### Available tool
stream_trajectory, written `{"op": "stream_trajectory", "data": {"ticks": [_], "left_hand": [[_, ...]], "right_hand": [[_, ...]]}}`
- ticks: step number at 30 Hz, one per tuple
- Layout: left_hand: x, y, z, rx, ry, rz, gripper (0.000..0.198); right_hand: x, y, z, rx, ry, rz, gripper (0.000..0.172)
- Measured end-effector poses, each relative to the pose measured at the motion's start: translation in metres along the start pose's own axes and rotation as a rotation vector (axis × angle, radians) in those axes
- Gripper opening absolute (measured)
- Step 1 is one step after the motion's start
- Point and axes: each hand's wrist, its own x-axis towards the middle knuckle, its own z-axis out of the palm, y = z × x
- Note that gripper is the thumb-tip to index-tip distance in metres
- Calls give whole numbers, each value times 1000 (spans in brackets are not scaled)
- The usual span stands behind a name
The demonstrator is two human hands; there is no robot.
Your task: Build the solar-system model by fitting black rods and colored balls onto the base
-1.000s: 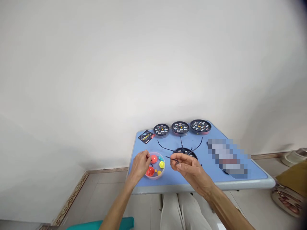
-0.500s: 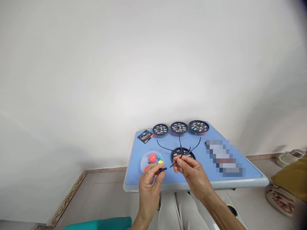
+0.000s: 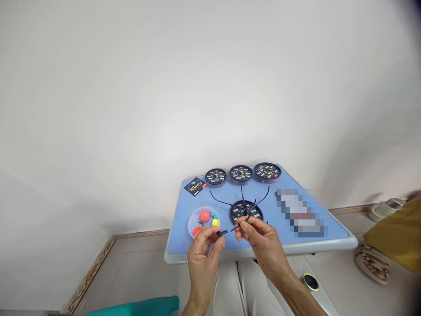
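Observation:
My left hand (image 3: 205, 248) is closed in a pinch on a small black piece (image 3: 222, 232), held over the near edge of the blue table (image 3: 279, 221). My right hand (image 3: 258, 237) pinches a thin black rod (image 3: 236, 228) whose tip points at that piece, a short gap between them. Just behind my hands sits a round black base (image 3: 246, 211) with several curved black arms sticking out. To the left a clear bowl (image 3: 203, 220) holds coloured balls, red, yellow and teal among them.
Three round black discs (image 3: 242, 174) line the table's far edge, with a small black card (image 3: 195, 186) to their left. A blurred-out object (image 3: 301, 210) lies at the right. A gold ring-shaped thing (image 3: 310, 281) lies on the tiled floor, and a white wall stands behind the table.
My left hand left the bowl with a small black piece and came to the middle. My right hand drew the rod back toward me, and the two now nearly meet.

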Motion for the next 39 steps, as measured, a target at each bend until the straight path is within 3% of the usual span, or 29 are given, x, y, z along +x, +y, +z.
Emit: {"op": "stream_trajectory", "data": {"ticks": [22, 31, 39], "left_hand": [[-3, 4, 10, -68, 3, -51, 24], [-4, 4, 11, -35, 37, 46, 18], [-5, -3, 9, -71, 73, 16, 18]], "right_hand": [[-5, -2, -2, -145, 34, -103, 19], [-7, -1, 1, -160, 56, -128, 17], [-12, 9, 6, -141, 82, -105, 17]]}}
